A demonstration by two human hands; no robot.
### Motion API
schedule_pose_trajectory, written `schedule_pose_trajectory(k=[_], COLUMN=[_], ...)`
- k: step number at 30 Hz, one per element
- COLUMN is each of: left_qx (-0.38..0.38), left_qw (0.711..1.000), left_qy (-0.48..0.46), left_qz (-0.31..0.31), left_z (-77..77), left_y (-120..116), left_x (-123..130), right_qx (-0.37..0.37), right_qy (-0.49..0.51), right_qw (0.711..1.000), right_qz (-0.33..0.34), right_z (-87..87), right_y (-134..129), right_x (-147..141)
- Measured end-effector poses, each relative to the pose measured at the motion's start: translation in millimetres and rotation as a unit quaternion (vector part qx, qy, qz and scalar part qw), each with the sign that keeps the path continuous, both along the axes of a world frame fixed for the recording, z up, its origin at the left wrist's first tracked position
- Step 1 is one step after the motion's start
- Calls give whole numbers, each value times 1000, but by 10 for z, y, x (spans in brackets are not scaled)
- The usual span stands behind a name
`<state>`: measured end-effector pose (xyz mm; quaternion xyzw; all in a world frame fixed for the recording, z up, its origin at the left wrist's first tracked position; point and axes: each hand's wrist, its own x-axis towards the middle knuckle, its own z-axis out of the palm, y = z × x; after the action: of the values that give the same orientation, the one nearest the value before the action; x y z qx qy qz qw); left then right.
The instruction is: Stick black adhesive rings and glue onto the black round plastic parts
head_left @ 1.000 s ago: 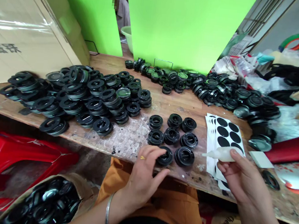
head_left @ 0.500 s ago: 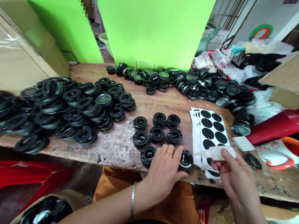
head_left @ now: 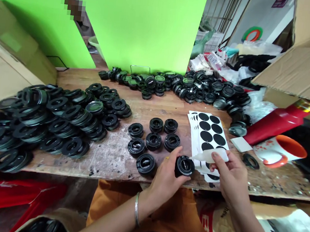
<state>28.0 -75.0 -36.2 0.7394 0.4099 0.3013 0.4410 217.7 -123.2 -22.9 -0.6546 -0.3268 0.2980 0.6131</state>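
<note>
My left hand (head_left: 167, 174) wraps its thumb and fingers around a round black plastic part (head_left: 185, 166) near the table's front edge. In my right hand (head_left: 229, 171) is a small white squeeze bottle (head_left: 208, 155), its thin nozzle pointing left at the rim of that part. I cannot tell whether the tip touches it. Several similar black parts, one of them here (head_left: 146, 163), stand in a loose group just left of and behind my left hand. Sheets of round black stickers (head_left: 212, 135) lie beneath and behind the bottle.
A large heap of black rings (head_left: 60, 121) covers the table's left side. More round parts (head_left: 188, 88) line the back by a green panel (head_left: 145, 26). On the right are a red bottle (head_left: 276, 121), a mug (head_left: 275, 152), a loose black ring (head_left: 250, 161) and a cardboard box (head_left: 301, 68).
My left hand has shifted from lying over the front parts to gripping the right-hand one. The squeeze bottle's nozzle has come to that part's rim. The whole view has swung slightly.
</note>
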Motion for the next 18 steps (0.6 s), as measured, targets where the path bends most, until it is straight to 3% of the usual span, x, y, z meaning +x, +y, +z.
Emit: schedule_pose_trajectory(k=[7,13,18], left_qx=[-10,-20,-26], left_qw=[1000,999,998], left_qy=[-18,-38,-45], left_qz=[20,34,39], left_z=[-45,-83,-109], left_y=[9,-6,-4], left_x=[6,12,13], right_qx=[-58,-71,-86], right_qy=[-114,-255,-228], right_qw=[991,963,964], right_qz=[27,56,110], right_z=[127,301,417], right_y=[34,-85,-235], right_x=[-50,-8,-77])
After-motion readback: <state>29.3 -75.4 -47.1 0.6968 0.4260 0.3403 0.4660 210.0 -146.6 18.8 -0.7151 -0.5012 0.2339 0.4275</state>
